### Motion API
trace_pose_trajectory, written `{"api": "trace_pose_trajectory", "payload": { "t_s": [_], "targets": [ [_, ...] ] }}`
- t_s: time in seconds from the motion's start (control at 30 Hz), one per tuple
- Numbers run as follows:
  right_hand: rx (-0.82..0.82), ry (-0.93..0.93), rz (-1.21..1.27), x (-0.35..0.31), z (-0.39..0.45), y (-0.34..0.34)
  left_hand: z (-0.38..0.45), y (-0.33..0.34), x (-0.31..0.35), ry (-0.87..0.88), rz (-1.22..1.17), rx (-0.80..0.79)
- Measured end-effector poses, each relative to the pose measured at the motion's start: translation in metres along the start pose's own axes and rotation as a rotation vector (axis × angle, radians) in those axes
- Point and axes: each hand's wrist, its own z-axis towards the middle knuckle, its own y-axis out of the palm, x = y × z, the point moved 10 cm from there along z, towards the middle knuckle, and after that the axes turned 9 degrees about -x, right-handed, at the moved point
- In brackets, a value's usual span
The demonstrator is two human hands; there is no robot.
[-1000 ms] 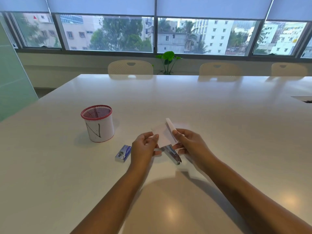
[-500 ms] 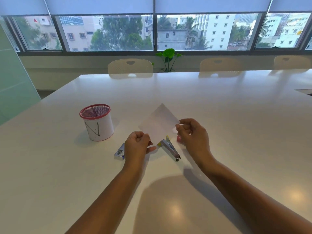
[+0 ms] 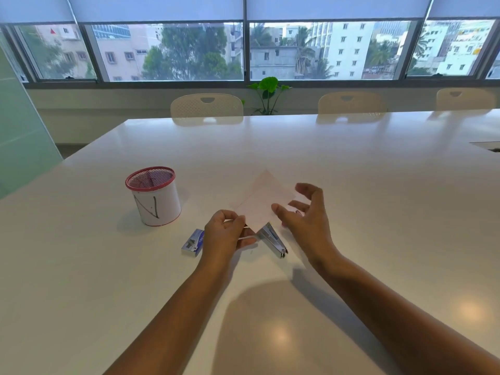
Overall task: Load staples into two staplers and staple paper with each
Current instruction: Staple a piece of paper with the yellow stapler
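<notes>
My left hand (image 3: 228, 234) pinches the lower corner of a small white paper (image 3: 263, 203) and holds it up, tilted like a diamond. My right hand (image 3: 305, 212) hovers just right of the paper with its fingers spread and nothing in them. A metal stapler (image 3: 273, 238) lies on the white table (image 3: 351, 185) under the paper, between my hands, its upper part hidden. A small blue staple box (image 3: 193, 242) rests on the table by my left wrist. Something pink (image 3: 284, 224) peeks out under my right palm; I cannot tell what it is.
A white pen cup with a red mesh rim (image 3: 153, 196) stands at the left. Beige chairs (image 3: 207, 106) line the far edge of the table below the windows, with a green plant (image 3: 267, 93) between them. A cutout (image 3: 487, 146) sits at the table's right edge.
My right hand has let go of the stapler and then of the paper, opening its fingers. The paper now hangs from my left hand alone, raised above the stapler on the table.
</notes>
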Motion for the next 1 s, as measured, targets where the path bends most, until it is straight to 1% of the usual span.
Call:
{"api": "trace_pose_trajectory", "payload": {
  "t_s": [0.07,0.13,0.27,0.37,0.47,0.63,0.9,1.0],
  "targets": [
    [-0.119,0.074,0.079,0.008,0.001,0.014,0.000,0.003,-0.002,-0.018,-0.013,-0.024],
    [-0.201,0.041,0.080,0.004,-0.002,0.025,0.001,0.006,-0.007,-0.053,-0.007,-0.053],
    [-0.187,-0.110,-0.004,-0.011,-0.007,0.028,0.003,0.006,-0.012,-0.079,0.010,-0.064],
    [-0.168,-0.226,-0.222,-0.021,-0.010,0.027,0.004,0.009,-0.007,-0.059,0.003,-0.107],
    [-0.224,-0.327,-0.365,-0.029,-0.015,0.033,0.004,0.015,-0.001,-0.046,-0.025,-0.191],
    [-0.357,-0.331,-0.450,-0.029,-0.019,0.045,0.000,0.013,0.004,-0.048,-0.155,-0.237],
    [-0.416,-0.388,-0.586,-0.033,-0.024,0.057,-0.002,0.013,0.003,-0.066,-0.219,-0.252],
    [-0.430,-0.404,-0.594,-0.033,-0.024,0.059,-0.002,0.012,0.001,-0.083,-0.282,-0.243]
  ]
}}
